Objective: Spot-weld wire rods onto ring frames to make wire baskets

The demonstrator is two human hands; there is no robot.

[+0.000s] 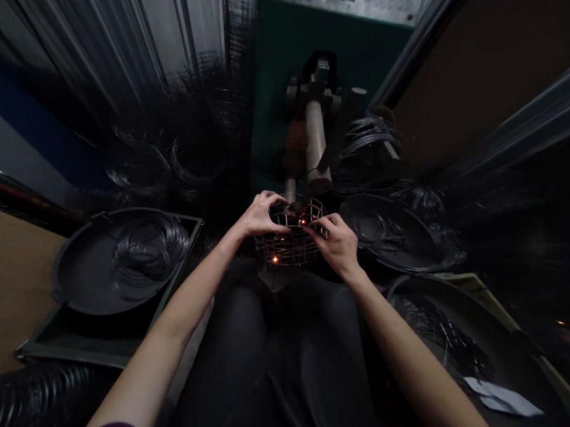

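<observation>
A round wire basket (287,251) sits above my lap, below the arm of a spot welder (316,138). My left hand (261,216) is curved round the basket's far left rim, thumb and fingers closing on the wires. On the right side, my right hand (337,241) pinches at the rim with thumb and forefinger. Orange sparks (303,221) glow by the right fingertips, and another glows lower on the basket's front. The welder's lower electrode (290,186) reaches down to the basket; the exact contact is too dark to tell.
At left, a black basin (85,268) holds wire rings (150,246). Another basin (429,238) with wire pieces stands at right, and a nearer basin (506,329) holds short wires and a white paper (505,397). Wire coils (367,136) hang beside the green machine body (277,67).
</observation>
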